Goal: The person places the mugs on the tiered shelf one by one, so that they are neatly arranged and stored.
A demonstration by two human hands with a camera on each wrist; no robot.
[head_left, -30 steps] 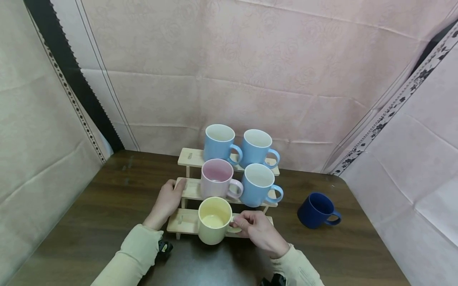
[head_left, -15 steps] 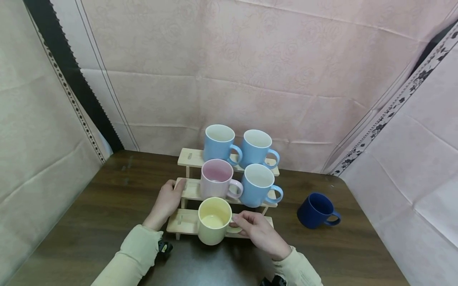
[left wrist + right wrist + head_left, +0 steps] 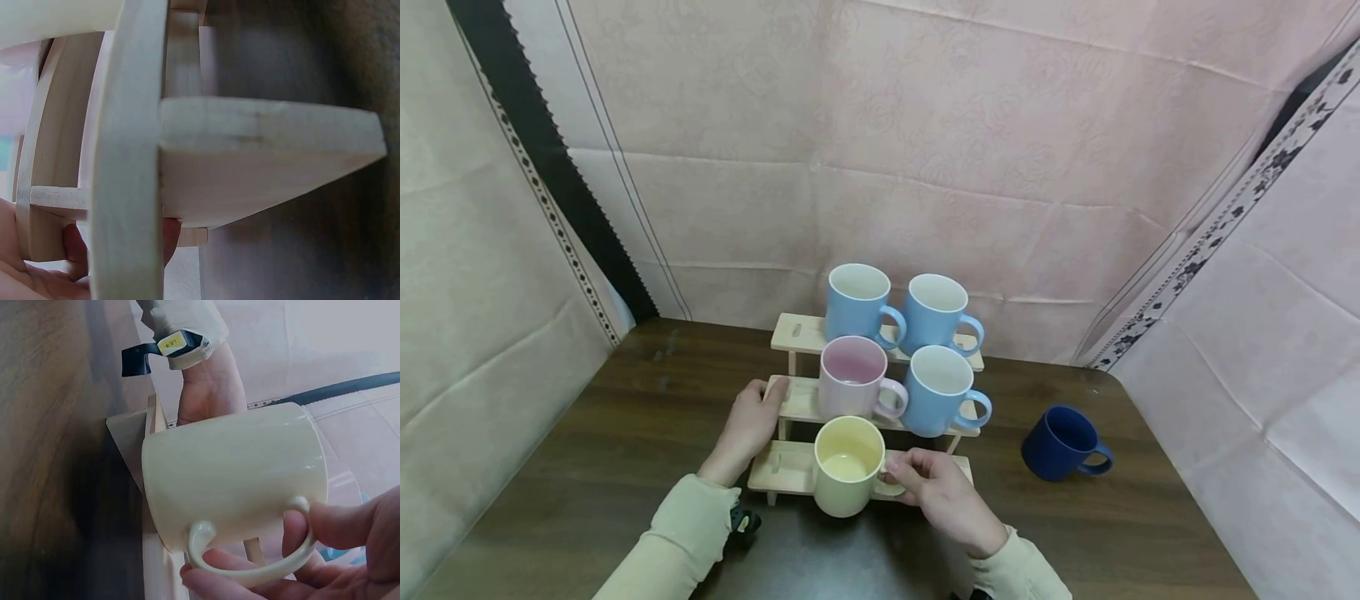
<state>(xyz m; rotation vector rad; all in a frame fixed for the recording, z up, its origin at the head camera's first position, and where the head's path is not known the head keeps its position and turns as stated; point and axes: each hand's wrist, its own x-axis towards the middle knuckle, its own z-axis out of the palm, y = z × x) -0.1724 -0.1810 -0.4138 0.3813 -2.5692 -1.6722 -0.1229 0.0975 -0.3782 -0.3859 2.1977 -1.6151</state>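
Observation:
A pale yellow mug (image 3: 841, 487) stands on the lowest step of a three-tier wooden rack (image 3: 784, 468). My right hand (image 3: 942, 493) pinches its handle, fingers through the loop and thumb on top, as the right wrist view shows of the mug (image 3: 234, 475). At the rack's left end my left hand (image 3: 747, 429) grips the middle step, thumb on top; in the left wrist view its fingers (image 3: 76, 250) curl round the wood. On the middle step sit a pink mug (image 3: 844, 396) and a light blue mug (image 3: 928, 406), with two more light blue mugs (image 3: 850, 312) on the top step.
A dark blue mug (image 3: 1052, 450) stands on the brown wooden table (image 3: 647, 442), right of the rack. Pale cloth (image 3: 962, 150) hangs behind the table and along both sides. The mugs on each step stand close together.
Both hands keep their holds, and the yellow mug stays on the lowest step. The right hand shifts only very slightly at the handle. The head view tilts a little.

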